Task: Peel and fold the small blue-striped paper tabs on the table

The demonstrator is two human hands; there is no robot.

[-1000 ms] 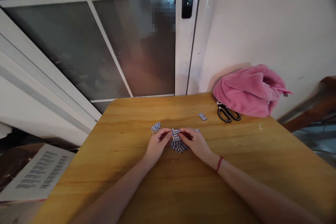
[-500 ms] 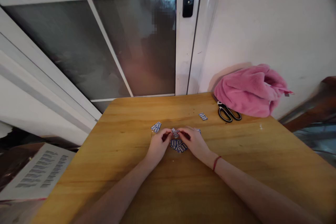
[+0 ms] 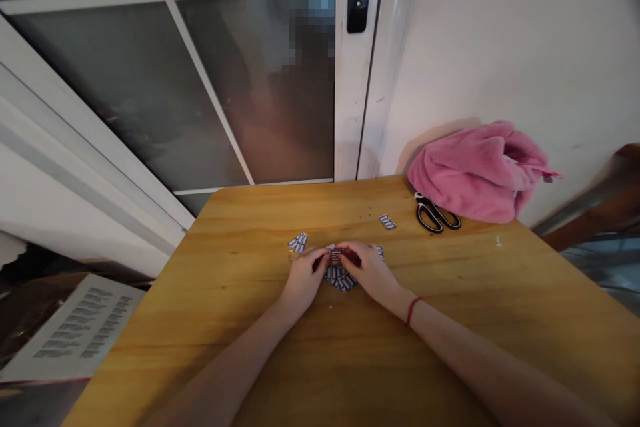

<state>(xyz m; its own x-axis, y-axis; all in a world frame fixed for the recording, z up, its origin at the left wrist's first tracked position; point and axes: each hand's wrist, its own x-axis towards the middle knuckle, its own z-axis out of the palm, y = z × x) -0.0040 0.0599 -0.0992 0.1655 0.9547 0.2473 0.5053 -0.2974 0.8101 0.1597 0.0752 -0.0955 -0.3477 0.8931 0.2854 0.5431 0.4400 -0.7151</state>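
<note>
Head view, small card [image 3: 335, 255], pinched between hands [image 3: 304, 279] [image 3: 371, 269]

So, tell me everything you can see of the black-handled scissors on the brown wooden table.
The black-handled scissors have two loop handles, apparently plastic, with pale edging. They lie on the brown wooden table, toward its far right side, loops nearest the person. The blades are out of sight, seemingly under the pink fluffy cloth that appears to touch them.

The small cards [image 3: 341, 278] in the centre have a blue-and-white pattern. The cloth [image 3: 470, 173] at right is plain pink.
</note>
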